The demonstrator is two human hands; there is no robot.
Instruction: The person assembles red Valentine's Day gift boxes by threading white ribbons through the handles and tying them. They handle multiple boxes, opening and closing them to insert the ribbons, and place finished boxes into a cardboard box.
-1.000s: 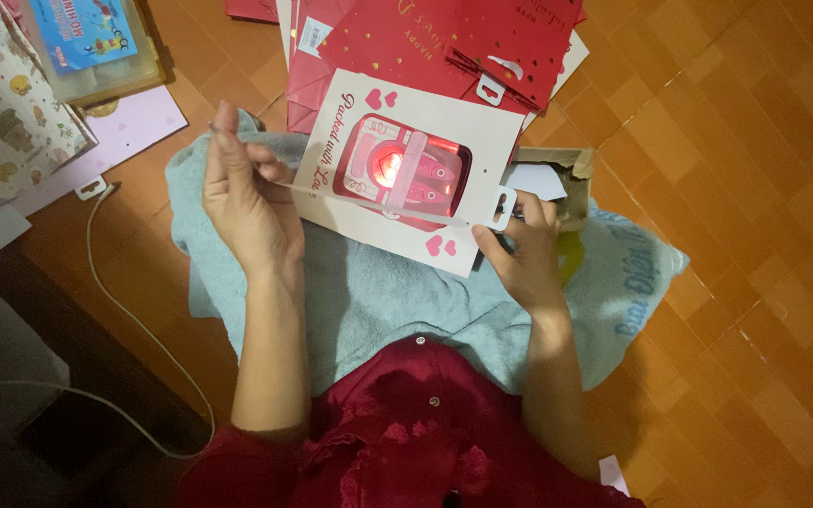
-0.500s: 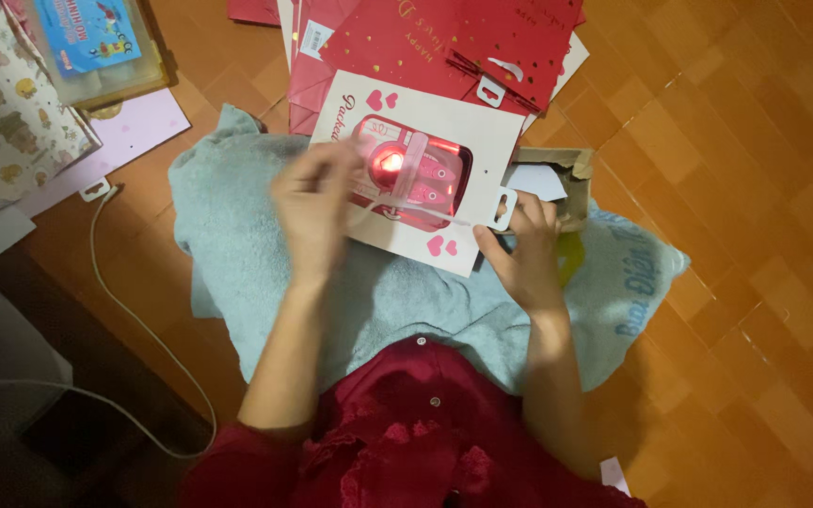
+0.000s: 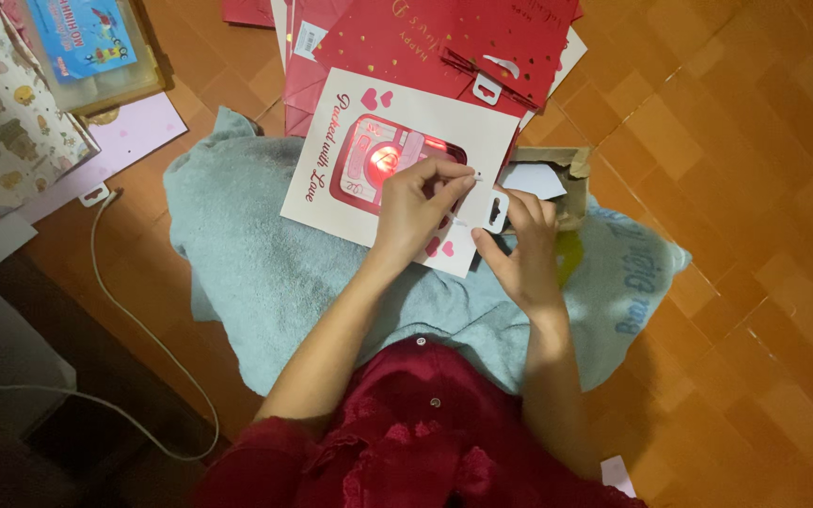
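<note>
Left hand (image 3: 416,209) shifted rightward, perhaps pinching white card (image 3: 331,160).

Home: tiled floor (image 3: 726,188), towel (image 3: 265,273)

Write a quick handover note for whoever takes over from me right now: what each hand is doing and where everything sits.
Left hand: resting on the white card pack with a red window, fingers pinched at its right edge.
Right hand: gripping the pack's lower right edge near the hang tab.
The pack lies on the pale blue towel on the lap.
Red gift bags are stacked above; small open cardboard box is to the right.
Pack looks closed; opening not visibly done.
</note>
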